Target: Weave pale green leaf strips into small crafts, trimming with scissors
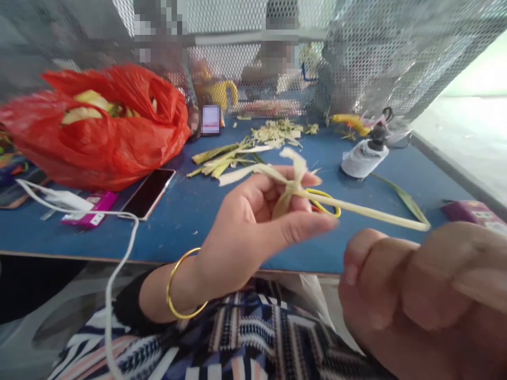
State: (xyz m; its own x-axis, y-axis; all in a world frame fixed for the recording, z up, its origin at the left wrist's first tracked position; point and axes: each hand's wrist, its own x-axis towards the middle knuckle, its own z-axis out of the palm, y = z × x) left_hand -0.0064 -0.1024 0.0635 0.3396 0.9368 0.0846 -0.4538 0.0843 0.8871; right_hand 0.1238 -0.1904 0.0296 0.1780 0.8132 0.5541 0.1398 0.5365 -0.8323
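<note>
My left hand [253, 227], with a gold bangle at the wrist, pinches a pale woven piece of plant strips [292, 189]. Several strip ends fan out from its knot to the left and upward. One long strip [364, 210] runs right from the knot and bends near my right hand. Large and close to the camera, my right hand [420, 285] is curled with its fingers together; what it grips, if anything, is hidden. Behind my left fingertips lies a yellow loop [327, 203].
A red plastic bag [119, 142] stands at the left, beside a phone [148, 194] and a white cable [119, 269]. Loose husk strips [222, 158] and scraps [277, 132] lie beyond my hands. A white thread spool [363, 158] sits at the right, before a mesh partition [233, 60].
</note>
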